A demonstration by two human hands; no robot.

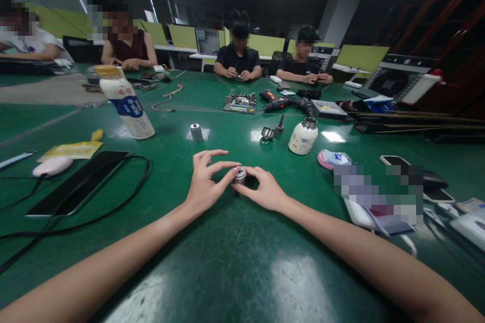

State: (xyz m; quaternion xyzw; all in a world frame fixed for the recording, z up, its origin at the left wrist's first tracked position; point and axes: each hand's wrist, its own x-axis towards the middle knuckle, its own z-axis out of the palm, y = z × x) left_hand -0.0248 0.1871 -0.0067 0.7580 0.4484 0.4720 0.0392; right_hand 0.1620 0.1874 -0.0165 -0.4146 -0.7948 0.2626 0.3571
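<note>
Between my two hands a small silver metal cylinder (240, 176), which looks like a small motor, stands upright close to the green tabletop. My right hand (265, 189) grips its side between thumb and index finger. The thumb and index fingertips of my left hand (204, 181) come together at its top and left edge, while the other fingers stay raised and apart. My fingers cover part of its sides. A second, similar silver cylinder (196, 132) stands upright on the table beyond my left hand.
A milk bottle (127, 106) stands at left, near a dark tablet (79, 181) and black cables. Ahead are a circuit board (240, 103), power drills (275, 103) and an open white flask (303, 136). Phones and pouches lie at right. Several people sit across the table.
</note>
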